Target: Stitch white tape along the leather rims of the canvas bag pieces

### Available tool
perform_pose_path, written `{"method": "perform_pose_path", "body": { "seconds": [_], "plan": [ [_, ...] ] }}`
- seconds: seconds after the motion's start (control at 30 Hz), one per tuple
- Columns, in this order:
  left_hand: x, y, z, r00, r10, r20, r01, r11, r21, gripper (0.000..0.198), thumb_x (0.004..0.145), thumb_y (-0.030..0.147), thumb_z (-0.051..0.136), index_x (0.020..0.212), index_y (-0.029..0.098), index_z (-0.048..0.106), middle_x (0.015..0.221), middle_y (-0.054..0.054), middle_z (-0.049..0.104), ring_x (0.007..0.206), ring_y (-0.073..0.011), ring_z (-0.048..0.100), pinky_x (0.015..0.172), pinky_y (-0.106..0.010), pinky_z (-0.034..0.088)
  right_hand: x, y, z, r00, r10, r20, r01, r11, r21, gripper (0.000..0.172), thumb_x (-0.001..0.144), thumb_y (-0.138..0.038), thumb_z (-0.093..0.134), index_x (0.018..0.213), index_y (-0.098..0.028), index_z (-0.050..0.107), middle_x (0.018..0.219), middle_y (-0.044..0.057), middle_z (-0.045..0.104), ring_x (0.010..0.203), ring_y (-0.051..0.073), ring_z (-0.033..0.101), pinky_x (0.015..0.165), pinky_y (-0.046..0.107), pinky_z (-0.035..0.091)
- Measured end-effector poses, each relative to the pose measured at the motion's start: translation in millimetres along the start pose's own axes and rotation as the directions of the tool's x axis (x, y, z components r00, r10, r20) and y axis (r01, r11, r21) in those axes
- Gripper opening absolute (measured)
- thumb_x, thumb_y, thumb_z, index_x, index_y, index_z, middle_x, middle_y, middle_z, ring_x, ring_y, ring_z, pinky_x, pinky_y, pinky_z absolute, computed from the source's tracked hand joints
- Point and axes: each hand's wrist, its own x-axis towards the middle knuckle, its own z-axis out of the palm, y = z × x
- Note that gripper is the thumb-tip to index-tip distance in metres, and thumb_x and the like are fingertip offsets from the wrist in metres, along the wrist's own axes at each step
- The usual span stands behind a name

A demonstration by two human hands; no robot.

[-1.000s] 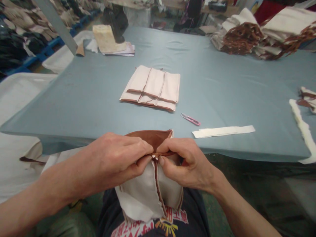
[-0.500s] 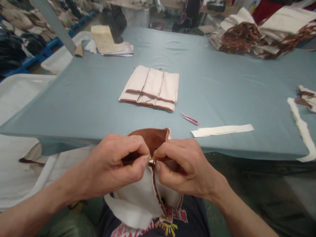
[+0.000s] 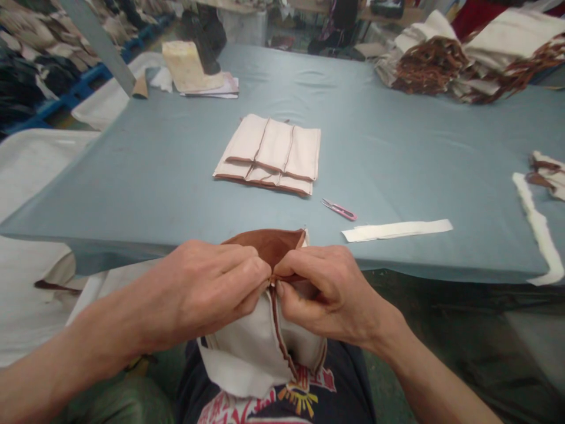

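A cream fabric piece with a brown lining (image 3: 241, 347) hangs over my lap, its upper edge near the front of the table. My left hand (image 3: 220, 285) is closed on the top of its brown-edged seam, knuckles turned up so the fingertips are hidden. Right beside it, my right hand (image 3: 322, 288) pinches the same seam end between thumb and bent fingers. Both hands meet at this point, and the seam runs down below them. Past the hands, pink-handled thread snips (image 3: 339, 209) lie on the table.
On the blue-grey table (image 3: 145, 182) lie stacked cream panels with brown edging (image 3: 269, 153), a white strip (image 3: 397, 230) and a fluffy white strip (image 3: 539, 229). Bundled fabric pieces (image 3: 428, 59) sit at the back right. A yellowish block (image 3: 183, 68) stands at the back left.
My left hand has rolled over, hiding the thumb that showed before, and has come slightly closer to the right. The right hand keeps its pinch on the seam.
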Motion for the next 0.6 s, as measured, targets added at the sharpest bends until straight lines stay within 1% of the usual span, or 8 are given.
{"method": "perform_pose_path", "body": {
  "seconds": [0.03,0.1,0.17,0.2,0.3,0.47,0.53,0.6],
  "plan": [
    [2,2,1.7,1.000,-0.011,-0.003,0.011,1.000,-0.010,0.026,0.092,0.013,0.049,0.070,0.020,0.060,0.060,0.003,0.061,0.052,-0.0114,0.053,0.050,-0.025,0.036,0,-1,0,1.000,-0.004,0.001,0.004,1.000,-0.012,0.014,0.081,-0.011,0.052,0.072,-0.018,0.061,0.055,-0.005,0.056,0.048,0.008,0.045,0.049,0.022,0.031],
    [6,5,4.6,0.992,-0.130,0.003,0.129,0.984,-0.121,0.023,0.088,0.011,0.048,0.069,0.020,0.057,0.056,0.005,0.054,0.048,-0.0093,0.047,0.046,-0.022,0.032,0,-3,-1,1.000,-0.015,-0.003,0.015,0.999,-0.049,0.017,0.083,-0.011,0.052,0.071,-0.019,0.060,0.055,-0.005,0.056,0.049,0.008,0.044,0.050,0.023,0.030],
    [8,7,5.9,0.952,-0.299,0.069,0.306,0.909,-0.283,0.019,0.085,0.013,0.049,0.068,0.019,0.055,0.055,0.007,0.050,0.047,-0.0079,0.043,0.044,-0.019,0.032,0,-6,-1,1.000,-0.028,-0.009,0.027,0.997,-0.079,0.019,0.084,-0.010,0.052,0.069,-0.019,0.059,0.055,-0.004,0.056,0.050,0.009,0.044,0.051,0.023,0.030],
    [9,7,5.7,0.932,-0.344,0.113,0.361,0.867,-0.342,0.019,0.085,0.014,0.049,0.068,0.019,0.054,0.055,0.007,0.049,0.048,-0.0077,0.043,0.045,-0.018,0.032,0,-7,-1,0.999,-0.033,-0.015,0.031,0.996,-0.083,0.020,0.084,-0.010,0.052,0.068,-0.018,0.059,0.055,-0.004,0.056,0.050,0.009,0.045,0.051,0.024,0.031],
    [8,4,1.6,0.927,-0.325,0.185,0.374,0.827,-0.420,0.023,0.093,0.020,0.051,0.072,0.019,0.059,0.062,0.006,0.056,0.055,-0.0085,0.048,0.050,-0.018,0.037,0,-7,0,0.999,-0.030,-0.022,0.029,0.997,-0.073,0.018,0.083,-0.010,0.053,0.068,-0.018,0.060,0.056,-0.004,0.057,0.050,0.008,0.045,0.051,0.023,0.032],
    [5,0,-6.8,0.941,-0.252,0.225,0.322,0.870,-0.374,0.040,0.108,0.032,0.038,0.079,0.019,0.061,0.070,0.004,0.063,0.064,-0.0112,0.055,0.061,-0.022,0.043,0,-4,1,1.000,0.005,-0.018,-0.006,0.997,-0.083,0.017,0.084,-0.011,0.054,0.071,-0.018,0.062,0.057,-0.004,0.059,0.050,0.009,0.048,0.051,0.023,0.033],
    [5,-1,-7.3,0.941,-0.232,0.247,0.311,0.881,-0.357,0.036,0.108,0.032,0.041,0.083,0.019,0.064,0.074,0.003,0.067,0.067,-0.0116,0.058,0.063,-0.022,0.044,0,-3,1,1.000,0.009,-0.011,-0.010,0.996,-0.085,0.017,0.084,-0.011,0.054,0.072,-0.018,0.063,0.058,-0.004,0.061,0.050,0.009,0.050,0.051,0.023,0.033],
    [4,-2,-6.2,0.948,-0.210,0.239,0.285,0.894,-0.345,0.023,0.103,0.028,0.052,0.089,0.019,0.067,0.077,0.003,0.070,0.068,-0.0112,0.061,0.062,-0.021,0.043,1,-2,0,1.000,0.020,-0.001,-0.020,0.997,-0.077,0.016,0.084,-0.012,0.054,0.073,-0.018,0.064,0.060,-0.003,0.063,0.051,0.009,0.052,0.052,0.023,0.034]
  ]
}}
